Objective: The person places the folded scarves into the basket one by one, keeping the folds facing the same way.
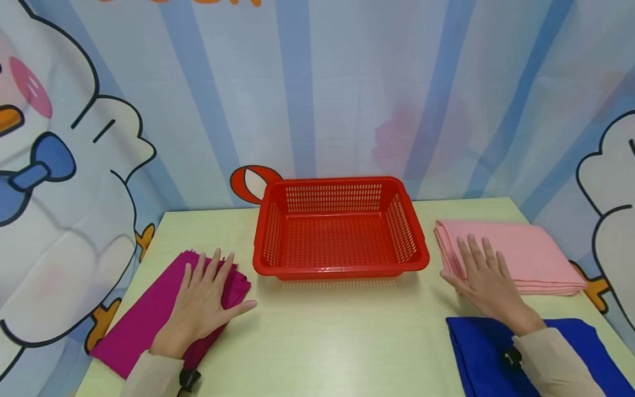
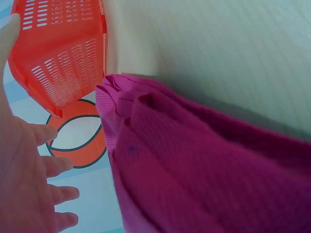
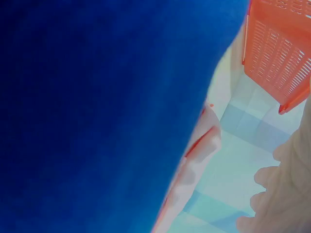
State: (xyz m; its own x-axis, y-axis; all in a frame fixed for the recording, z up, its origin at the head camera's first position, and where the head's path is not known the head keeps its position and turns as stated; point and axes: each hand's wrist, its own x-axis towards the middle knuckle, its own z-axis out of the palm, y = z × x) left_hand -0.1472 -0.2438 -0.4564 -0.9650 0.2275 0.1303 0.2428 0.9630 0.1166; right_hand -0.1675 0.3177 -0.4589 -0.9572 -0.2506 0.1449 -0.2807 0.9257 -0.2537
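Observation:
My left hand [image 1: 200, 306], fingers spread and straight, is over a folded magenta cloth [image 1: 149, 314] at the table's left. In the left wrist view a gap shows between that palm and the magenta cloth [image 2: 204, 165]. On the other side, my right hand [image 1: 483, 278] spreads its fingers by the left part of a folded pink cloth [image 1: 536, 253]; whether it touches is unclear. Under the right wrist lies a folded blue cloth [image 1: 476, 353], which fills much of the right wrist view. Neither hand holds anything.
A red plastic basket [image 1: 332, 237] with slotted walls stands at the back middle of the pale table [image 1: 337, 342], with no cloth inside. A printed curtain [image 1: 347, 99] with cartoon figures hangs close behind and beside the table.

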